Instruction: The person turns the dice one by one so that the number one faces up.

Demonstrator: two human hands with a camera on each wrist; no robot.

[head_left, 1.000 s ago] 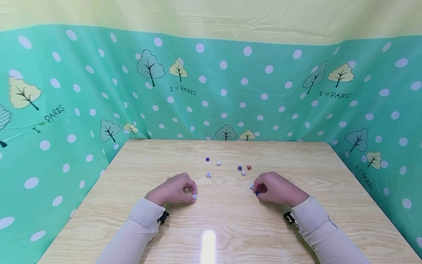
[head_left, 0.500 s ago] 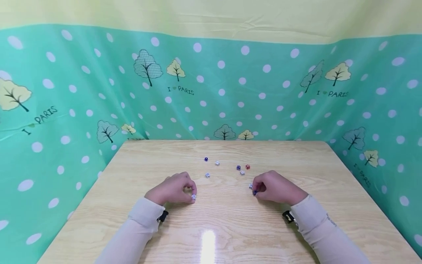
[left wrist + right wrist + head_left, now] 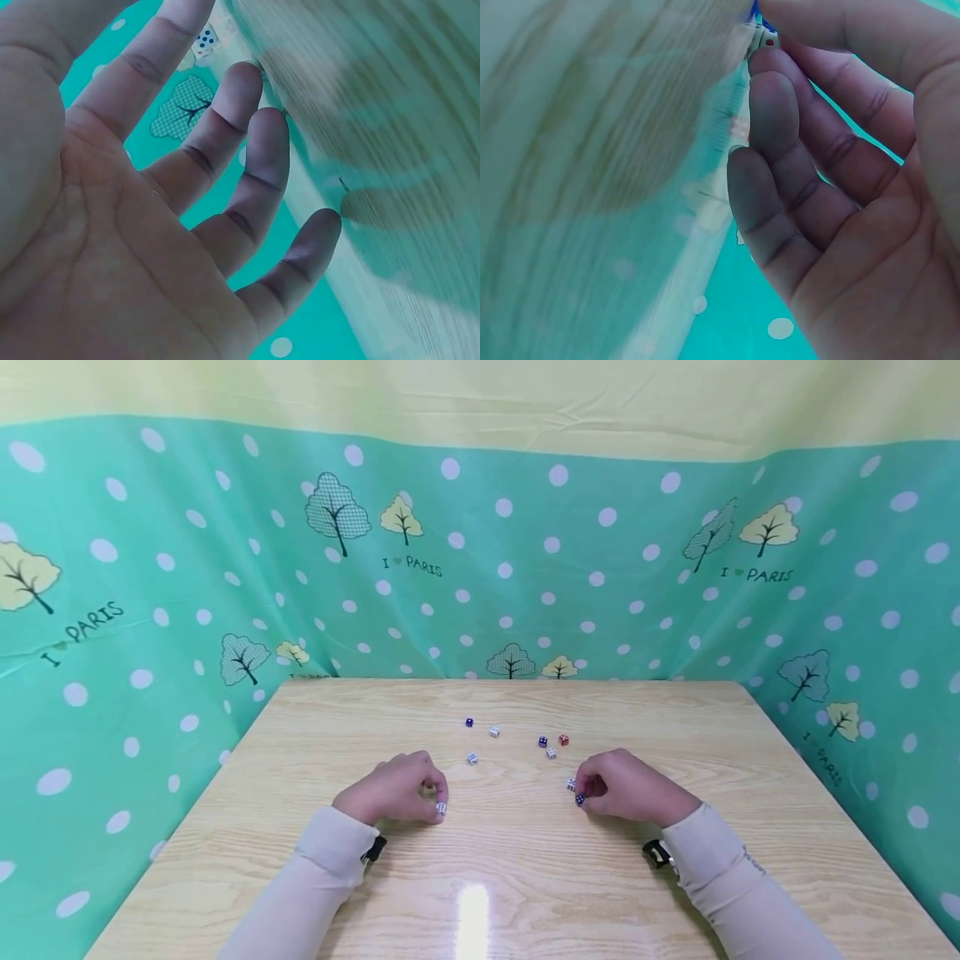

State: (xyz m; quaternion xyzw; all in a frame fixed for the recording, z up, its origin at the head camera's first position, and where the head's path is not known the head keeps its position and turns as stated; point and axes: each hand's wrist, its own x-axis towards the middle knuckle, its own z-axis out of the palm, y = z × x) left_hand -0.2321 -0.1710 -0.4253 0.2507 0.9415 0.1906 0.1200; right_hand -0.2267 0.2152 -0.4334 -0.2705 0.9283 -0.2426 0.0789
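head view: bright, even; white glare streak (image 3: 473,922) on near tabletop (image 3: 555,885); wrist views: dimmer, hazy tabletop reflections

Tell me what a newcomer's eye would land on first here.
Probably the green polka-dot curtain, printed with trees, across the back and both sides. Next, at mid-table, the left hand pinching a white die and the right hand a blue die. Beyond the right hand, one red die stands out.
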